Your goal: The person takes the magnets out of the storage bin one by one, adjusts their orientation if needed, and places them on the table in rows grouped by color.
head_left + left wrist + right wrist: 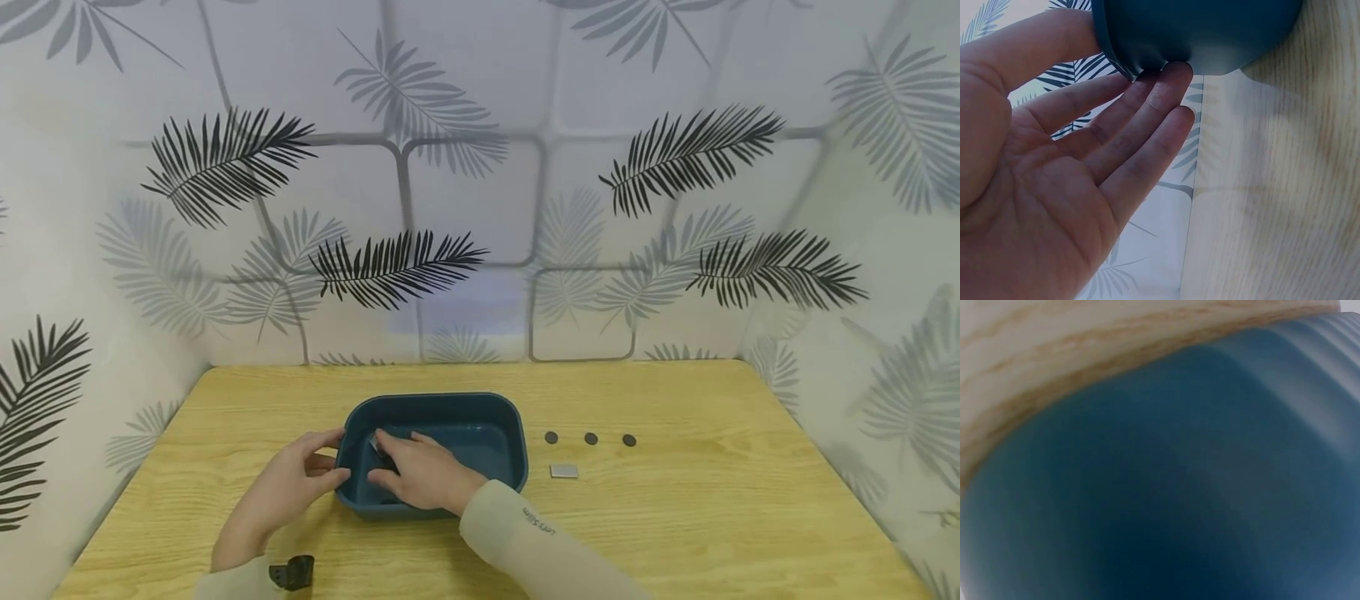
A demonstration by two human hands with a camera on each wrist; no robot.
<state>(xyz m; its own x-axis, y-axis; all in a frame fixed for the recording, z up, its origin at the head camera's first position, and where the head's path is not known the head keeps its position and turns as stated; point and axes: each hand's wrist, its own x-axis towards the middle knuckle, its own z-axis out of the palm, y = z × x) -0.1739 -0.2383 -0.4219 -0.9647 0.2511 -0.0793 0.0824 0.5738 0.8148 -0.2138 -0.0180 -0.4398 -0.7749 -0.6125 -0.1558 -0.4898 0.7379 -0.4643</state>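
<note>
A dark blue rectangular tub point(480, 454) with rounded corners stands on the wooden table. At its left end, my left hand point(288, 479) touches the outer wall; in the left wrist view the fingers point(1147, 134) of that hand lie fairly straight against the wall below the rim. My right hand point(423, 471) reaches down inside the tub toward its left end. Between its thumb and fingers it pinches a small dark grey piece point(379, 450) with a pale edge, mostly hidden by the hand. Only the tub's outer wall point(1166, 456) and the table show in the right wrist view.
Right of the tub, three dark round discs point(591, 438) lie in a row on the table point(712, 517). A small silver rectangular block point(564, 472) lies nearer the front. A leaf-patterned wall covering point(480, 208) rises behind the table.
</note>
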